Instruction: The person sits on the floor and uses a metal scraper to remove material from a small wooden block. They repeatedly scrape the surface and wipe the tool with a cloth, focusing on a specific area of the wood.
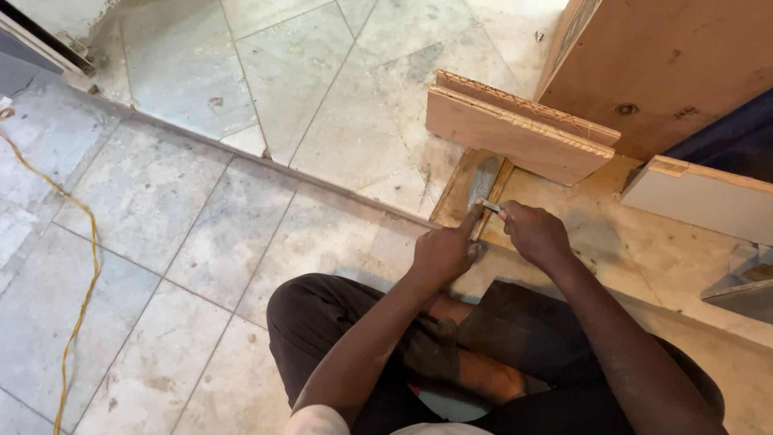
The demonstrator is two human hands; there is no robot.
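Observation:
I sit on the tiled floor with my knees up. A narrow wooden strip point(465, 187) with a grey smeared surface lies on the floor in front of me. My left hand point(444, 250) presses on its near end, index finger stretched along it. My right hand point(533, 234) is closed on a small thin tool point(490, 206), whose tip sits at the strip's edge; what kind of tool it is I cannot tell. Just beyond the strip, two plywood pieces point(515, 129) stand on edge, stacked against each other.
A large plywood panel point(668, 64) leans at the upper right. A white-faced board point(700, 197) lies at the right, with a grey metal piece point(745, 292) below it. A yellow cable point(80, 266) runs down the floor on the left. A step edge point(266, 161) crosses the tiles.

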